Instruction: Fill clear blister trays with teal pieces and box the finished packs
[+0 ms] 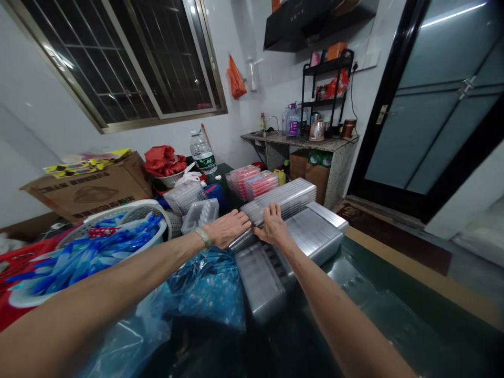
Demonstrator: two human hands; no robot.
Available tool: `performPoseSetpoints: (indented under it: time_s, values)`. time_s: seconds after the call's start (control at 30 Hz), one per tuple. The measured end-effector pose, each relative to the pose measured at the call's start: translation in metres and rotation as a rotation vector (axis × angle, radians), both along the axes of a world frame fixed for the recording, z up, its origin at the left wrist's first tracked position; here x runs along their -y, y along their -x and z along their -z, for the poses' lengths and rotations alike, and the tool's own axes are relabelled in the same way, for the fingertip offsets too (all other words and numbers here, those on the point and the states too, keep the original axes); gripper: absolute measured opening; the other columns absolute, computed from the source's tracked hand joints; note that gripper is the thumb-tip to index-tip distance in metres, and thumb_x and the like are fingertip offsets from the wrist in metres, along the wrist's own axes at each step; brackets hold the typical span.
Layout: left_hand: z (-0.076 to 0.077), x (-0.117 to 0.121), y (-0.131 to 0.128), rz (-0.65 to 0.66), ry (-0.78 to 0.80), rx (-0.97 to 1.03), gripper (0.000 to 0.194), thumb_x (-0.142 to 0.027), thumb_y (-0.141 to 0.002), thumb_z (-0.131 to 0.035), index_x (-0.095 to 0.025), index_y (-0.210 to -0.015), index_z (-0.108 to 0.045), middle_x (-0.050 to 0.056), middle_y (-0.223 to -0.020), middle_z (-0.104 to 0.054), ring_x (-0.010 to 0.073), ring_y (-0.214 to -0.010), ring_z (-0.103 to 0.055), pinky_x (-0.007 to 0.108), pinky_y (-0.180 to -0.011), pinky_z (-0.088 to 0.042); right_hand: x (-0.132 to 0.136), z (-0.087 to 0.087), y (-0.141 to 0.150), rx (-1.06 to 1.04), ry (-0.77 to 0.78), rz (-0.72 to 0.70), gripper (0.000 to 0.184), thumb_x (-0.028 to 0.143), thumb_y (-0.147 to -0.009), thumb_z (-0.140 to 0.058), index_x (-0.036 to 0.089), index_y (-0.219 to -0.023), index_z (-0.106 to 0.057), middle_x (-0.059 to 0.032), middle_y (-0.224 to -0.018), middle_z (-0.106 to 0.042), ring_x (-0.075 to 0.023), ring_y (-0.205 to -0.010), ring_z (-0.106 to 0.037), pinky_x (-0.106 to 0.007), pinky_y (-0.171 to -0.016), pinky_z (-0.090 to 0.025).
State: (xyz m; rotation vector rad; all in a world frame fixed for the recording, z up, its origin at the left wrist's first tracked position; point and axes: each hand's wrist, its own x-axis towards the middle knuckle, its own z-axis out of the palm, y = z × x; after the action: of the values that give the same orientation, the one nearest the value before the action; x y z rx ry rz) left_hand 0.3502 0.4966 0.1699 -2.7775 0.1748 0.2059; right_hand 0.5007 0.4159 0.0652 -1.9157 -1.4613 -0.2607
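Both hands are at the near left end of a long stack of clear plastic trays (293, 194), which lies on more stacked trays. My left hand (232, 227), with a pale bangle at the wrist, grips the stack's left end, fingers together. My right hand (274, 227) has its bent fingers over the near side of the same stack, thumb towards the left hand. Another stack of clear trays (315, 233) lies under and right of it. Closer to me is a clear plastic box stack (262, 278). A blue plastic bag (212, 289) of small pieces lies below my left wrist.
To the left stands a white basket (157, 247) of blue-and-white plastic pieces, with a cardboard box (94, 189) behind. Red-and-clear packs (260, 181) and a water bottle (203, 153) are farther back. Loose clear trays (374, 299) lie on the dark green tabletop (444, 310) at right.
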Motion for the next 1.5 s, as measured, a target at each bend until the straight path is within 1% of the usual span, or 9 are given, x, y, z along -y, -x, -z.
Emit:
performPoseSetpoints:
  time_s: [0.17,0.37,0.57,0.8,1.07,1.17,1.27,1.4,1.5]
  values:
    - [0.0,0.0,0.011,0.0,-0.011,0.044,0.02,-0.019,-0.072,-0.045,-0.018,-0.091,-0.049,0.011,-0.085,-0.048,0.0261,-0.081,-0.042,0.043,-0.079,-0.03,-0.002,0.006,0.002,-0.014,-0.063,0.032,0.06,0.038,-0.07,-0.054,0.0,-0.115,-0.043,-0.0269,-0.133,-0.034,-0.037,-0.131,-0.015,-0.049,-0.103,-0.022]
    - [0.004,0.0,0.019,-0.006,-0.007,0.068,0.024,-0.015,-0.077,-0.04,-0.013,-0.099,-0.049,0.012,-0.091,-0.048,0.0256,-0.087,-0.04,0.043,-0.086,-0.027,-0.004,0.011,-0.001,-0.033,-0.106,0.049,0.066,0.035,-0.073,-0.05,-0.001,-0.126,-0.035,-0.0254,-0.136,-0.029,-0.036,-0.132,-0.008,-0.049,-0.104,-0.02]
    - [0.004,-0.002,0.023,-0.02,-0.033,0.043,0.022,-0.017,-0.076,-0.044,-0.013,-0.097,-0.049,0.012,-0.09,-0.048,0.0256,-0.087,-0.039,0.045,-0.087,-0.025,-0.008,0.013,-0.007,-0.059,-0.147,0.054,0.059,0.03,-0.074,-0.05,0.012,-0.129,-0.037,-0.0183,-0.138,-0.029,-0.035,-0.132,-0.01,-0.051,-0.103,-0.02]
    - [0.011,-0.001,0.028,-0.076,-0.033,0.041,0.018,-0.016,-0.073,-0.045,-0.016,-0.09,-0.049,0.01,-0.087,-0.047,0.0258,-0.083,-0.039,0.046,-0.082,-0.024,-0.014,0.015,-0.013,-0.131,-0.145,0.133,0.055,0.027,-0.073,-0.047,0.004,-0.122,-0.04,-0.0227,-0.134,-0.032,-0.0349,-0.131,-0.013,-0.052,-0.104,-0.015]
    - [0.013,0.007,0.027,-0.135,0.024,0.058,0.025,-0.017,-0.069,-0.048,-0.014,-0.095,-0.049,0.013,-0.092,-0.046,0.0274,-0.086,-0.038,0.043,-0.082,-0.028,-0.009,0.01,-0.02,-0.144,-0.096,0.081,0.058,0.037,-0.073,-0.053,0.008,-0.122,-0.042,-0.0218,-0.134,-0.032,-0.0381,-0.129,-0.015,-0.054,-0.101,-0.021]
    - [0.008,0.009,0.027,-0.124,0.059,0.036,0.023,-0.018,-0.07,-0.049,-0.014,-0.093,-0.048,0.012,-0.092,-0.046,0.0259,-0.085,-0.039,0.04,-0.081,-0.029,0.001,0.001,-0.032,-0.143,-0.06,0.014,0.073,0.054,-0.067,-0.059,0.016,-0.126,-0.04,-0.0194,-0.132,-0.035,-0.0373,-0.125,-0.027,-0.051,-0.095,-0.031]
    - [0.004,0.008,0.025,-0.109,0.089,0.013,0.026,-0.019,-0.071,-0.048,-0.014,-0.096,-0.047,0.012,-0.095,-0.046,0.0256,-0.087,-0.039,0.039,-0.082,-0.029,0.007,-0.011,-0.048,-0.104,-0.048,0.034,0.085,0.064,-0.062,-0.059,0.022,-0.132,-0.034,-0.0193,-0.139,-0.026,-0.0392,-0.126,-0.025,-0.054,-0.091,-0.033]
    - [0.0,0.006,0.02,-0.095,0.103,-0.019,0.028,-0.02,-0.071,-0.049,-0.015,-0.098,-0.047,0.012,-0.095,-0.047,0.0256,-0.087,-0.04,0.039,-0.083,-0.029,-0.001,-0.026,-0.092,-0.05,-0.085,0.181,0.084,0.065,-0.064,-0.056,0.022,-0.133,-0.033,-0.0195,-0.143,-0.015,-0.0432,-0.129,-0.014,-0.061,-0.092,-0.025]
    - [-0.002,0.003,0.016,-0.088,0.106,-0.032,0.028,-0.021,-0.068,-0.05,-0.017,-0.096,-0.047,0.011,-0.093,-0.048,0.0246,-0.085,-0.041,0.037,-0.081,-0.029,-0.011,-0.029,-0.142,-0.197,-0.087,0.337,0.086,0.07,-0.065,-0.05,0.019,-0.133,-0.031,-0.0208,-0.143,-0.014,-0.0412,-0.13,-0.011,-0.061,-0.094,-0.022]
